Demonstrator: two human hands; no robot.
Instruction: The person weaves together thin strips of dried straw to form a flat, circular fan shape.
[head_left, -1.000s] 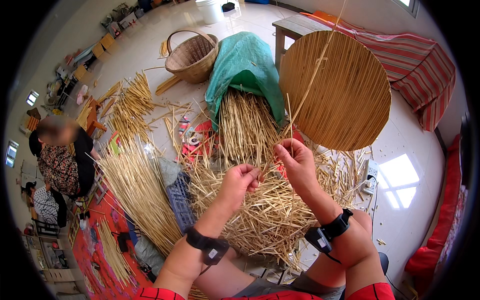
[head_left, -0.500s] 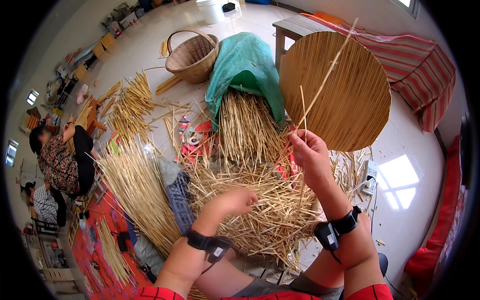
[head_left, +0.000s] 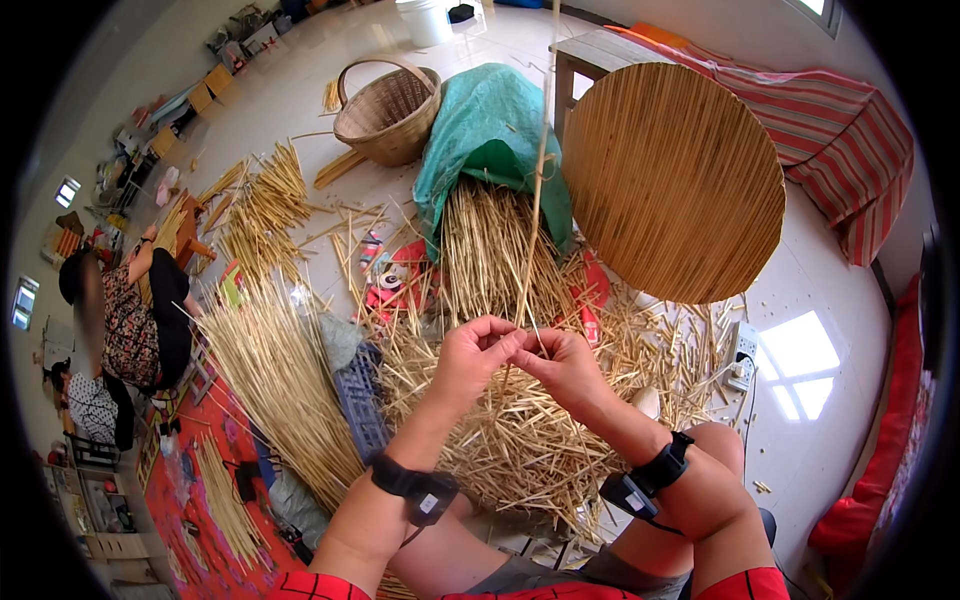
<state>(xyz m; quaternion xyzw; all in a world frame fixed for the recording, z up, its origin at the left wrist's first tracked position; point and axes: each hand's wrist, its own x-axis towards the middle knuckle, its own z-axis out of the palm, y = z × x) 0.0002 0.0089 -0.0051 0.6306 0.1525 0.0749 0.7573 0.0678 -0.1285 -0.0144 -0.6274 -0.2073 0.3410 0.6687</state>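
My left hand (head_left: 476, 352) and my right hand (head_left: 562, 368) meet over the litter of cut straw. Between their fingertips a long, pale straw stalk (head_left: 537, 190) stands nearly upright, its top reaching far above my hands. Both hands are pinched closed on it; the exact grip is partly hidden by the fingers. Below lies a heap of short straw pieces (head_left: 530, 440). Just beyond my hands, a bundle of stalks (head_left: 490, 250) sticks out of a green sack (head_left: 490, 110). A thick sheaf of long stalks (head_left: 270, 380) leans left of my left forearm.
A blue plastic crate (head_left: 358, 395) sits beside the sheaf. Behind stand a wicker basket (head_left: 395, 125) and a round straw board (head_left: 670, 190) leaning against a bench (head_left: 600, 48). A power strip (head_left: 741, 355) lies at right. Two people (head_left: 120, 315) sit at far left.
My right hand has come down and left with the stalk, which now stands more upright. My left hand has risen to meet it and closed on the stalk.
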